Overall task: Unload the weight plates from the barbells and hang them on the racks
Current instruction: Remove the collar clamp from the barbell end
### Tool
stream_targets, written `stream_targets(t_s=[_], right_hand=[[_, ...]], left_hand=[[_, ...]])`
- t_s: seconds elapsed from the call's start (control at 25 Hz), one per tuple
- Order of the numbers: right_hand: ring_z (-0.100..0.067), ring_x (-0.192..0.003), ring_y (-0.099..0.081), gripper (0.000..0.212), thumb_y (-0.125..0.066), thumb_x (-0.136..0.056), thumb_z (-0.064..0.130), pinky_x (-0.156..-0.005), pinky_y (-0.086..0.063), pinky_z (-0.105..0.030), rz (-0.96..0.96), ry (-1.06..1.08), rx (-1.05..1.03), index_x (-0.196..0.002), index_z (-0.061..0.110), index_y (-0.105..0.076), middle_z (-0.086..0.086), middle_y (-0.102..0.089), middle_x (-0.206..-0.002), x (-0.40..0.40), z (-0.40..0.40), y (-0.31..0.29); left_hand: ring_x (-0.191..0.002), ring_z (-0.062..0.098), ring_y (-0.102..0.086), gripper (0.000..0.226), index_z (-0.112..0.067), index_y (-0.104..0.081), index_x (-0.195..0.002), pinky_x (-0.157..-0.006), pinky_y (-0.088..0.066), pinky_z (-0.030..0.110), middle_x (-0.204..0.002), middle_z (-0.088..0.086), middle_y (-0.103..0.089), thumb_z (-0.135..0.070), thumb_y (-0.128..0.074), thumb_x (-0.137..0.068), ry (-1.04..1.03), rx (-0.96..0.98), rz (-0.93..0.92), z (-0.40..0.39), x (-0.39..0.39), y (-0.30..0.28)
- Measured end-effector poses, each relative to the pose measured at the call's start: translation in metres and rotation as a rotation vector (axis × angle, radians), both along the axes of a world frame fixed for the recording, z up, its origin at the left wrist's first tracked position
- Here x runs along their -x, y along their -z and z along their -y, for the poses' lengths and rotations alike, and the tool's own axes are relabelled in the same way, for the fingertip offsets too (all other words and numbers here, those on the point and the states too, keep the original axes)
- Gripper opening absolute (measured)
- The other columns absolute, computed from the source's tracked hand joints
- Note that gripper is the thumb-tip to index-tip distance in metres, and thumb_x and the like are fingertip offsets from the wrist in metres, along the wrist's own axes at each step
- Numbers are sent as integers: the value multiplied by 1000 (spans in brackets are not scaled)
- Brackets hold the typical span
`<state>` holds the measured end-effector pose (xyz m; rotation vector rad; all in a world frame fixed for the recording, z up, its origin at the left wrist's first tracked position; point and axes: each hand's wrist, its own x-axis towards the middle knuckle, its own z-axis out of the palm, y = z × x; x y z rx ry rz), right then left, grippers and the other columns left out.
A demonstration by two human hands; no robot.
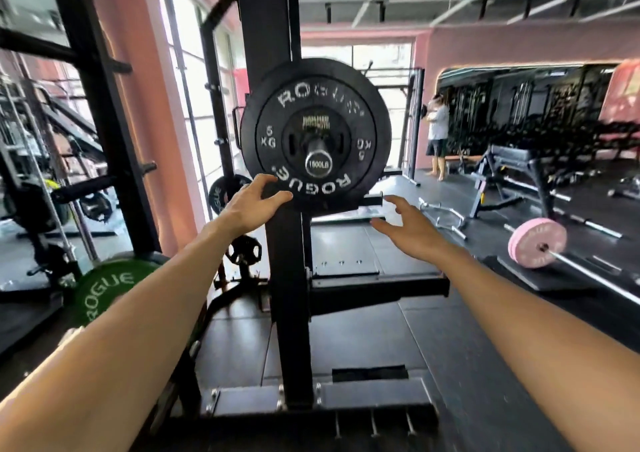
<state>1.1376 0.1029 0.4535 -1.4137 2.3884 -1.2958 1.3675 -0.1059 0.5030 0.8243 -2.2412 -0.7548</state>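
Note:
A black Rogue 5 kg plate [277, 119] hangs on a barbell sleeve [318, 164] whose end cap reads 1500LB, with a smaller black plate in front of it. The sleeve rests against a black rack upright [287, 278]. My left hand [252, 202] is at the plate's lower left rim with spread fingers, fingertips touching or nearly touching it. My right hand [405, 226] hovers just below the plate's lower right, fingers spread, holding nothing.
A green Rogue plate [107, 288] stands low at left by another rack post. A barbell with pink plates [536, 242] lies on the floor at right, beyond it a bench [512, 164]. A person [437, 132] stands far back by the mirror.

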Motion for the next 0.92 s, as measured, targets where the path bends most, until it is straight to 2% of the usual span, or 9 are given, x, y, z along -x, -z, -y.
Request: stream_targets(t_s=[0.08,0.16,0.28,0.36,0.48,0.6,0.68,0.76,0.92], right_hand=[[-22,-129,-44,66,-55,-82,63,-92,-33,-29,-51,-9,30,-139,41,-32,-3,-42,-144,14,6,-31],[-22,-128,-45,65,-55,-83,61,-92,-33,-30,-102,-23,54,-140,39,-33,-2,-43,-145,25,12,-60],[-23,-118,-51,63,-56,-85,58,-94,-38,-33,-150,-42,94,-140,38,-34,-3,-43,-144,41,24,-91],[-24,-126,-47,63,-54,-85,58,-101,-38,-38,-188,-49,93,-141,38,-32,-3,-42,-145,50,36,-108],[-23,-130,-44,63,-52,-88,57,-105,-37,-40,-230,-62,79,-143,35,-30,-4,-41,-146,60,59,-130],[-24,-117,-55,62,-50,-89,56,-100,-42,-41,-271,-68,73,-143,33,-30,-8,-45,-140,73,89,-144],[-24,-99,-62,61,-49,-89,56,-93,-45,-39,-286,-63,66,-143,33,-30,-9,-47,-135,82,114,-150],[-22,-94,-62,61,-48,-90,56,-94,-45,-40,-301,-42,48,-143,32,-30,-9,-48,-133,93,140,-152],[-26,-117,-54,55,-50,-94,45,-101,-41,-39,-301,-40,29,-143,27,-34,-9,-52,-132,114,189,-146]], left_hand=[[-98,22,-62,62,-33,-47,-131,-87,-49,38,-105,3,-64,-65,-57,-78,-3,37,-66,3,10,-30],[-96,18,-58,59,-33,-47,-132,-80,-42,32,-108,-3,-60,-63,-56,-83,-27,96,-83,6,20,-55],[-105,22,-53,57,-33,-46,-134,-88,-40,37,-117,0,-55,-63,-53,-85,-46,179,-71,16,32,-83],[-111,26,-53,57,-32,-45,-134,-93,-41,40,-126,5,-56,-62,-50,-86,-60,208,-57,27,39,-97],[-117,26,-50,53,-35,-42,-134,-91,-37,39,-135,7,-51,-62,-43,-89,-89,219,-22,47,49,-110],[-123,26,-48,47,-30,-43,-134,-94,-36,39,-141,7,-49,-53,-36,-94,-89,264,-2,75,64,-112],[-119,25,-49,43,-29,-46,-131,-94,-36,39,-139,7,-51,-50,-36,-94,-89,264,-3,100,78,-109],[-111,23,-51,38,-30,-50,-125,-91,-37,37,-131,7,-56,-48,-38,-94,-100,252,-7,126,94,-104],[-101,24,-54,26,-26,-56,-109,-85,-38,34,-113,3,-62,-41,-40,-95,-81,201,10,172,131,-87]])
